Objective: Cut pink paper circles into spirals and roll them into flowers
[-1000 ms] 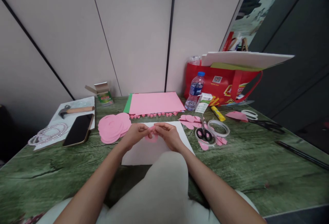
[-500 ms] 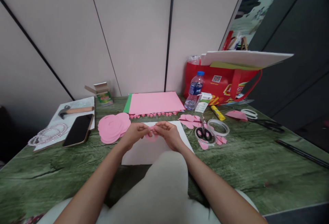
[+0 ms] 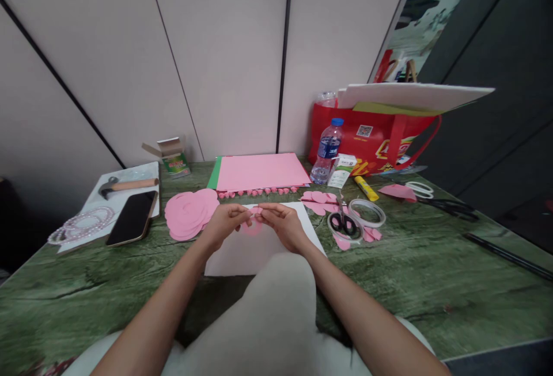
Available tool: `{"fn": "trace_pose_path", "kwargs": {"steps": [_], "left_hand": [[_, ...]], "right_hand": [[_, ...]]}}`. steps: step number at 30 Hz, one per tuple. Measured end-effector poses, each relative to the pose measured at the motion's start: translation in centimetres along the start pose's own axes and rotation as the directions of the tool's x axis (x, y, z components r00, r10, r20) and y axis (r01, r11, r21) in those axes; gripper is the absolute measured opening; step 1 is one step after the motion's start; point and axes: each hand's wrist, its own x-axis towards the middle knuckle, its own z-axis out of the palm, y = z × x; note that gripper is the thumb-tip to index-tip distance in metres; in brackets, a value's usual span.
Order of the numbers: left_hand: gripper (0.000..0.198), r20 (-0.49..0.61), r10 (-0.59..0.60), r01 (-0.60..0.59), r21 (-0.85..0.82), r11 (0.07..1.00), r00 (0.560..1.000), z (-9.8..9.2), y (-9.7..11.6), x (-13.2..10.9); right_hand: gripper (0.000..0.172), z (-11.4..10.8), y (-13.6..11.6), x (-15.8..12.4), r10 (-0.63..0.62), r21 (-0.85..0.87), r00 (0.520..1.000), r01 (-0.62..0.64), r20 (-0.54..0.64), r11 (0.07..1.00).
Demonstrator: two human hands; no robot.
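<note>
Between my two hands is a pink paper spiral strip (image 3: 252, 228), its loose curl hanging under the fingers. My left hand (image 3: 227, 223) pinches it from the left, and my right hand (image 3: 283, 223) pinches the same piece from the right, fingertips nearly meeting. Both are just over a white sheet (image 3: 242, 258). Left of them lies a pile of pink paper spirals (image 3: 188, 215). A row of small rolled pink paper flowers (image 3: 259, 192) runs behind the hands.
Pink sheets (image 3: 263, 171) lie at the back. To the right are scissors (image 3: 344, 224), tape rolls (image 3: 367, 213), a glue stick (image 3: 366, 188), a water bottle (image 3: 327, 151) and a red bag (image 3: 371, 140). A phone (image 3: 132, 219), hammer (image 3: 129, 185) and beads (image 3: 82, 226) are left.
My fingers have shifted slightly on the pink paper spiral strip, and its hanging curl has moved a little to the left and up. Everything else stays in place.
</note>
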Motion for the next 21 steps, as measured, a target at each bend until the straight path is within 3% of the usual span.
{"fn": "trace_pose_path", "kwargs": {"steps": [5,21], "left_hand": [[0.022,0.011,-0.036,0.037,-0.107,0.994,0.999,0.05,-0.39,0.08],[0.035,0.042,-0.054,0.061,-0.201,0.978,0.998,-0.54,-0.58,0.17]], "right_hand": [[0.025,-0.09,0.01,-0.07,0.012,-0.013,1.0,-0.012,-0.008,1.0],[0.022,0.11,-0.24,-0.05,-0.014,-0.004,0.999,0.014,-0.033,1.0]]}}
